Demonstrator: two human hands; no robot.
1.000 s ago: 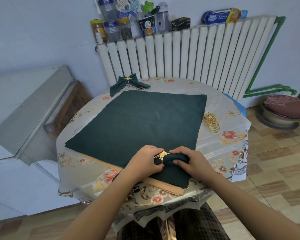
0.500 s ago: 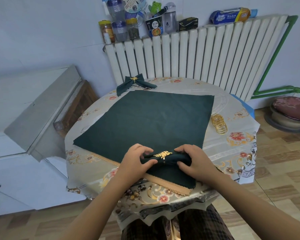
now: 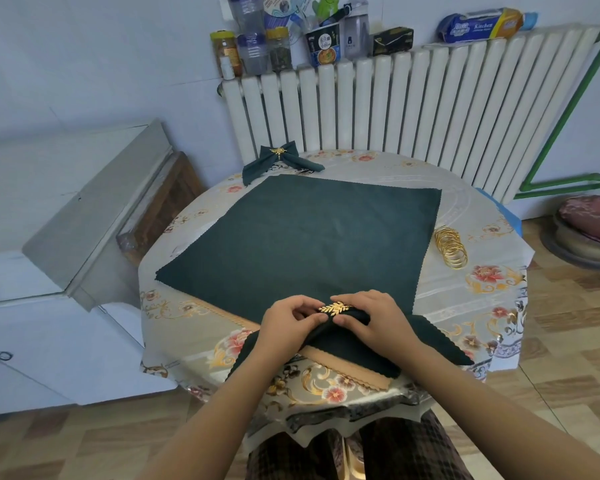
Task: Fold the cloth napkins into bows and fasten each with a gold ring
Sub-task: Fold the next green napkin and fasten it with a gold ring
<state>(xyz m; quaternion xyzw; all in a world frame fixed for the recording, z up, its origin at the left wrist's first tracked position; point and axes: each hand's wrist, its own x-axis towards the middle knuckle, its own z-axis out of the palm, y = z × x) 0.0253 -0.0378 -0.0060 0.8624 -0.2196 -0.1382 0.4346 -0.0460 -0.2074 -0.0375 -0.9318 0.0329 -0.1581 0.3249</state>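
Note:
A dark green napkin (image 3: 433,344) is folded into a band at the table's near edge, with a gold leaf ring (image 3: 336,308) around its middle. My left hand (image 3: 288,323) pinches the napkin just left of the ring. On the ring's right side, my right hand (image 3: 374,320) presses the fabric. The napkin's two tails spread out left and right under my hands. A flat, unfolded green napkin (image 3: 309,240) covers the table's centre. A finished bow (image 3: 281,161) with its gold ring lies at the far edge. Several spare gold rings (image 3: 451,247) are stacked at the right.
The round table (image 3: 492,289) has a floral plastic cover. A white radiator (image 3: 413,105) stands behind it, with jars, bottles and boxes on top. A grey cabinet sits at the left, a cushioned stool (image 3: 589,223) at the right on the wooden floor.
The ring has turned so its leaf faces up. Both hands have drawn the napkin's ends outward, and the tails now fan out left and right. The camera has shifted slightly.

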